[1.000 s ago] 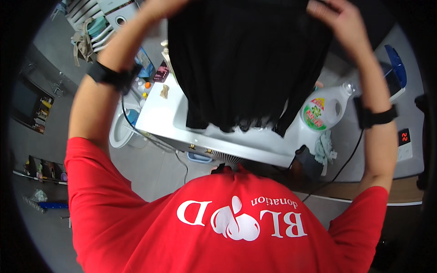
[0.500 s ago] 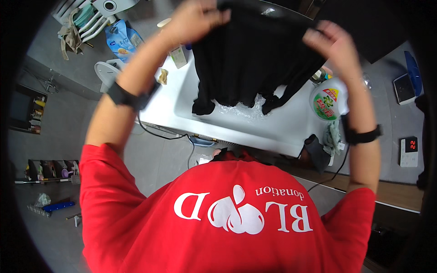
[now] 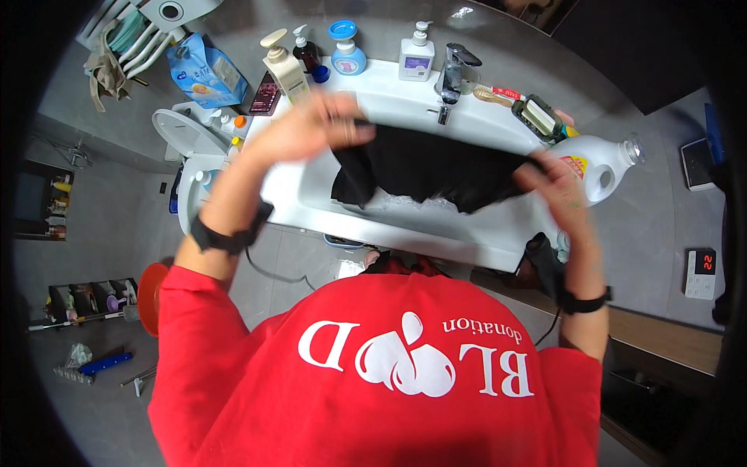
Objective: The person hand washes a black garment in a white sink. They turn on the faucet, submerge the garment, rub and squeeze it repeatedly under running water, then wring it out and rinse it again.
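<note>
A dark black cloth garment (image 3: 451,163) is stretched sideways between my hands over the white sink (image 3: 420,236). My left hand (image 3: 315,131) grips its upper left corner, blurred by motion. At the upper right corner, my right hand (image 3: 554,183) is closed on the fabric and also smeared. The lower edge of the garment hangs down into the basin, where water (image 3: 401,202) shows just below it. From this view I cannot tell which kind of garment it is. Each wrist wears a black strap.
Behind the basin stand a chrome faucet (image 3: 453,74), a white pump bottle (image 3: 417,53), a blue-topped bottle (image 3: 347,53) and a cream pump bottle (image 3: 285,66). A large white detergent jug (image 3: 615,159) is close to my right hand. At the left is a toilet (image 3: 177,132).
Both hands have come down and nearer to me, lowering the garment from high above the far side toward the basin. The faucet and bottles behind it have come into view.
</note>
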